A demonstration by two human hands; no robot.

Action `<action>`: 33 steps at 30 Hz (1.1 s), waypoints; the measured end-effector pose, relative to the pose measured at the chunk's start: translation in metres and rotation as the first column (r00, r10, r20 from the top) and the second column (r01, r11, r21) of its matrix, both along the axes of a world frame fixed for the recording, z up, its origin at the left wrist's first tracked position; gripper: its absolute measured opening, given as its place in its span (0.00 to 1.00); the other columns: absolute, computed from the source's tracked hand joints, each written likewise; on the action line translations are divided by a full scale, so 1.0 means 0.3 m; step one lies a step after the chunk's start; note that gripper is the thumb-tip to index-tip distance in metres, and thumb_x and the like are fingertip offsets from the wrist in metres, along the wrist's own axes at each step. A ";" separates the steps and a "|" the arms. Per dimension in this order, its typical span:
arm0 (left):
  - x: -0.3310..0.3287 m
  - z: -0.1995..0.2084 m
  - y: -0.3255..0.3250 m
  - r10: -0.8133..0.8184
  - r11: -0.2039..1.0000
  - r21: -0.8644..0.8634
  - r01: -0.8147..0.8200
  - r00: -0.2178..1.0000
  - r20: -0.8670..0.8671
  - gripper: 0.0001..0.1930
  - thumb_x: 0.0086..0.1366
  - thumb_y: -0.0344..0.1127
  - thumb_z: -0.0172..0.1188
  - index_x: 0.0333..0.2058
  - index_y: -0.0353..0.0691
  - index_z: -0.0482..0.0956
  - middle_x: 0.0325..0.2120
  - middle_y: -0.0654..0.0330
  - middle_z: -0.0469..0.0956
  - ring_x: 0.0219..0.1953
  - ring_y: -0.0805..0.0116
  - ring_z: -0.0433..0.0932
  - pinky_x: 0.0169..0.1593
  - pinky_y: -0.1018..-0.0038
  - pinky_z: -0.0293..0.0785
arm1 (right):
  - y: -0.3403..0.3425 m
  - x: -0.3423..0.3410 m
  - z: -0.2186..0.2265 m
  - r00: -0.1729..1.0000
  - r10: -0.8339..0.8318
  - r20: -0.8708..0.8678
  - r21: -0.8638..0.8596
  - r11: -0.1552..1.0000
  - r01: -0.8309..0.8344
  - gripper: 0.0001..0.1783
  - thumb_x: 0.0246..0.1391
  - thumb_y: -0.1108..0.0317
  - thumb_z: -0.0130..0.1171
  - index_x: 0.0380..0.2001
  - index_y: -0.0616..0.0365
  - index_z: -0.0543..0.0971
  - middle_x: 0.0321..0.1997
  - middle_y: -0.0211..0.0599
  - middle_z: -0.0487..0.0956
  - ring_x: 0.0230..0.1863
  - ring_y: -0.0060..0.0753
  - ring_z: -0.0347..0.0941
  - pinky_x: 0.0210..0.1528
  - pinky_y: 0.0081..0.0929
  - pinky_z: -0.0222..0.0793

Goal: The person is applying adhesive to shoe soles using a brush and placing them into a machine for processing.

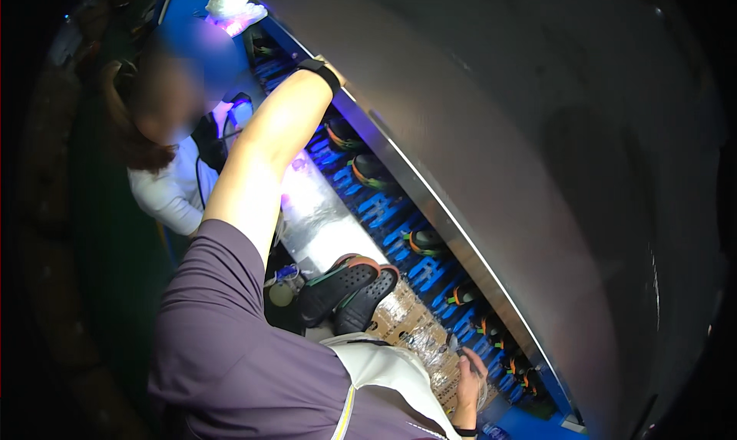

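My left arm reaches up and away to the metal edge of a large dark machine hood. A black band circles the wrist, and my left hand (335, 69) is mostly hidden behind that edge, so its fingers do not show. My right hand (470, 375) is low on the right, over a taped cardboard surface (411, 321), its fingers bent round something small and greyish that I cannot make out. Between my arms lie two black perforated shoe soles (338, 290) with orange and green rims, side by side on the work surface.
Blue racks (376, 210) carrying dark shoes (422, 242) with orange and green trim run under the dark hood (499, 133). A co-worker (165, 179) in a white top and blue cap stands at the left. A white bundle (230, 3) lies at the far end.
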State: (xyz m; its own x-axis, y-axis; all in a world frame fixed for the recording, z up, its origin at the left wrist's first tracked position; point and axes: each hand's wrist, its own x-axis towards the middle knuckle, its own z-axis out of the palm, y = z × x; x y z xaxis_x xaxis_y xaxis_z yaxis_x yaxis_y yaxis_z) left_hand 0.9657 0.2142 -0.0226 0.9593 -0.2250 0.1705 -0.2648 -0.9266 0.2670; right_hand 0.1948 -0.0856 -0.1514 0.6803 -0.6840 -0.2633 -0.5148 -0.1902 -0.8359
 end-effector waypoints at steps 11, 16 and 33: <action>-0.381 -0.103 0.088 0.120 0.893 -0.433 -0.123 0.992 -0.035 0.38 0.60 0.60 0.68 0.47 0.22 0.82 0.46 0.31 0.83 0.53 0.39 0.83 0.59 0.58 0.78 | -0.039 -0.074 0.039 0.980 0.190 0.056 -0.028 0.982 -0.189 0.16 0.63 0.68 0.65 0.52 0.62 0.85 0.42 0.32 0.85 0.44 0.23 0.76 0.52 0.24 0.72; -0.757 -0.223 0.106 0.210 0.494 -0.866 -0.080 0.977 0.030 0.26 0.56 0.40 0.75 0.46 0.25 0.80 0.44 0.38 0.85 0.48 0.48 0.86 0.54 0.61 0.80 | -0.079 -0.158 0.045 0.986 0.120 0.118 -0.050 0.992 -0.115 0.14 0.61 0.70 0.65 0.49 0.62 0.86 0.39 0.28 0.83 0.40 0.22 0.75 0.48 0.23 0.71; -2.170 -0.410 -0.235 -0.885 -0.320 -0.678 -0.662 0.465 -0.036 0.37 0.69 0.56 0.66 0.66 0.35 0.70 0.60 0.47 0.78 0.61 0.47 0.79 0.67 0.51 0.74 | -0.011 -0.159 0.212 0.810 -0.030 0.586 0.376 0.895 -0.239 0.15 0.60 0.68 0.67 0.48 0.65 0.84 0.35 0.26 0.80 0.33 0.17 0.70 0.39 0.17 0.65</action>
State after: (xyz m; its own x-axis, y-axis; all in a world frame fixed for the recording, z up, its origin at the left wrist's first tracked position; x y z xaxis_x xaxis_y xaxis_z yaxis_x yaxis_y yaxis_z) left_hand 0.3147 0.1437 -0.1455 0.6949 -0.7190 -0.0073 0.6475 0.6213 0.4414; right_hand 0.1470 -0.0890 -0.0879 0.8554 -0.5158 -0.0473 0.0766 0.2163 -0.9733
